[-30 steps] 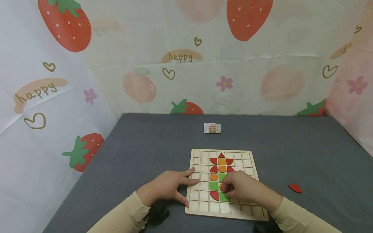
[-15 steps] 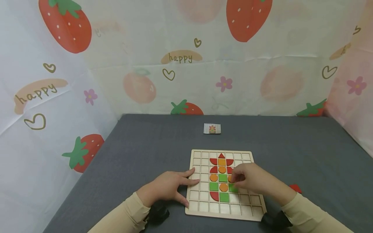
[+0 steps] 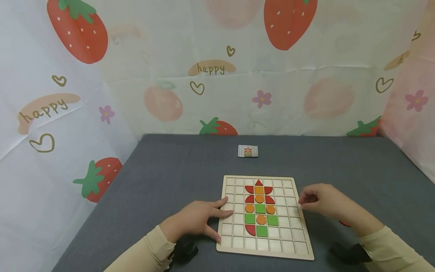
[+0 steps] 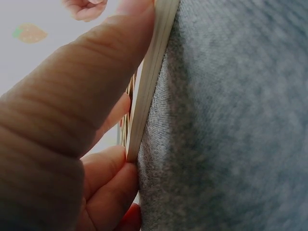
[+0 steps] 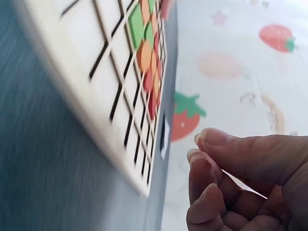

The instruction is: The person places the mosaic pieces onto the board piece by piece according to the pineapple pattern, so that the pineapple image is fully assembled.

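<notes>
A wooden grid board (image 3: 287, 247) lies on the grey cloth, bearing green squares, orange discs, red quarter-circles, a red triangle and an orange rectangle. My left hand (image 3: 197, 217) rests at its left side with spread fingers, two over the frame and the thumb near the lower corner. In the left wrist view the thumb (image 4: 62, 91) touches the board's edge (image 4: 149, 82). Just beyond the right edge hovers my right hand (image 3: 323, 198). Its fingers are curled, thumb and fingertips close together with nothing between them. A red quarter-circle piece (image 3: 345, 223) shows partly behind the right forearm.
Behind the board lies a small card (image 3: 248, 151) printed with a coloured grid figure. The grey cloth (image 3: 183, 166) covers the table up to a strawberry-patterned curtain (image 3: 289, 98) at the back and sides. Black wrist devices (image 3: 350, 253) sit below both forearms.
My right hand has lifted off the pieces and moved right, past the board's edge. A green square and an orange disc it covered now show on the grid. My left hand has stayed put.
</notes>
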`<state>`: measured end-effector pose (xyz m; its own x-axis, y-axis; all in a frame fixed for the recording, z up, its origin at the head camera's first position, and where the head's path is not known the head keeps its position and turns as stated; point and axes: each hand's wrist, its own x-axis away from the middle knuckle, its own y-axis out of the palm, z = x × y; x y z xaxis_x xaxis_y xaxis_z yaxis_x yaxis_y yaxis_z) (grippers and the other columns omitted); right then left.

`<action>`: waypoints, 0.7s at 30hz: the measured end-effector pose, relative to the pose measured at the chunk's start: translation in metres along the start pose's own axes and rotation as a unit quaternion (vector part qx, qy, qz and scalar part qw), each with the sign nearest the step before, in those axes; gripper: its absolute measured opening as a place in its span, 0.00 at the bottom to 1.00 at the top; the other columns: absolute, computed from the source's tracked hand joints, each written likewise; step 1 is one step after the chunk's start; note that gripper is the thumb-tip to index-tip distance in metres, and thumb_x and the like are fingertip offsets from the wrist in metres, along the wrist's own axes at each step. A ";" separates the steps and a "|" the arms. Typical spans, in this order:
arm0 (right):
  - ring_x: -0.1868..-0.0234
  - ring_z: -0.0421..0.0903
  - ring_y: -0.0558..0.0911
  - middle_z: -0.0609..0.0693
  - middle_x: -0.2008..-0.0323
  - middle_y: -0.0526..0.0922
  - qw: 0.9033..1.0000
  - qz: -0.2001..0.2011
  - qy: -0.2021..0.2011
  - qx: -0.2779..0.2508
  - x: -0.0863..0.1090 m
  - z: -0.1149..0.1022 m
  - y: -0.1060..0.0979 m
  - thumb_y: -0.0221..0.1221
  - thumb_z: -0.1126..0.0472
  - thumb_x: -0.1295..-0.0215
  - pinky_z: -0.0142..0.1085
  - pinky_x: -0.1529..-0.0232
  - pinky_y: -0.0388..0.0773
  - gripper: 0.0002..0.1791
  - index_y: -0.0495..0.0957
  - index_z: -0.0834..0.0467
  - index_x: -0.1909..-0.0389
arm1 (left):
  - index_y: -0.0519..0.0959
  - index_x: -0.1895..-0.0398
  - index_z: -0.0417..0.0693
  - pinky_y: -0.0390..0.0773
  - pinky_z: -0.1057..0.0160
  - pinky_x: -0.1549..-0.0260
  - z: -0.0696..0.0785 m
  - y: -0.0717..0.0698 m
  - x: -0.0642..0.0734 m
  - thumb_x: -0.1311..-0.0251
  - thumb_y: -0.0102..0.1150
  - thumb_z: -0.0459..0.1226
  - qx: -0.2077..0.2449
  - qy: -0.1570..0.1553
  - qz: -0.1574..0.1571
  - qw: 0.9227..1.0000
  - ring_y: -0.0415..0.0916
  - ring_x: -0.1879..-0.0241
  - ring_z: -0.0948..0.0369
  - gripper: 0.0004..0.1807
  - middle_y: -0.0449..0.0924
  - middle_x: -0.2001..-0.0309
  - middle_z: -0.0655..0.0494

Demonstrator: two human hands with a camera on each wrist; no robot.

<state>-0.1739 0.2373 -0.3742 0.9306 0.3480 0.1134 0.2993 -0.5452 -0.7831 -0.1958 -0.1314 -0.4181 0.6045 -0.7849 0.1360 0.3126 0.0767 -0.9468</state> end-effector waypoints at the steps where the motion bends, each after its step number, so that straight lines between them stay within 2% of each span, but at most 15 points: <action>1: 0.71 0.41 0.74 0.43 0.73 0.78 1.000 0.000 0.005 -0.003 0.002 0.004 -0.003 0.63 0.62 0.45 0.36 0.71 0.72 0.03 0.78 0.54 0.72 | 0.63 0.35 0.69 0.68 0.59 0.46 0.000 0.000 0.000 0.62 0.56 0.66 0.000 0.000 0.000 1.000 0.62 0.38 0.61 0.44 0.53 0.31 0.57; 9: 0.71 0.37 0.74 0.43 0.71 0.79 1.000 0.011 0.016 0.019 0.018 0.039 -0.021 0.63 0.58 0.45 0.34 0.72 0.71 0.04 0.78 0.53 0.71 | 0.63 0.36 0.69 0.68 0.59 0.47 0.000 0.001 0.000 0.63 0.57 0.66 0.003 0.003 0.005 1.000 0.62 0.38 0.61 0.44 0.53 0.31 0.57; 15: 0.73 0.34 0.73 0.44 0.72 0.79 0.999 -0.006 0.034 0.018 0.029 0.064 -0.033 0.64 0.57 0.46 0.32 0.73 0.70 0.07 0.78 0.56 0.71 | 0.63 0.36 0.68 0.68 0.60 0.47 -0.001 0.001 0.001 0.63 0.57 0.66 -0.001 0.009 0.008 1.000 0.62 0.38 0.61 0.44 0.54 0.31 0.56; 21: 0.76 0.33 0.70 0.44 0.74 0.79 0.999 -0.028 0.029 0.020 0.035 0.085 -0.038 0.65 0.56 0.48 0.32 0.74 0.68 0.09 0.77 0.57 0.72 | 0.63 0.36 0.68 0.68 0.60 0.46 0.000 0.001 0.001 0.63 0.57 0.66 0.003 0.005 0.003 1.000 0.62 0.38 0.61 0.44 0.53 0.31 0.57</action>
<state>-0.1705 0.3355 -0.3924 0.9235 0.3322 0.1919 0.3437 -0.4939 -0.7987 -0.1951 -0.1320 -0.4191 0.5998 -0.7901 0.1267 0.3133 0.0862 -0.9457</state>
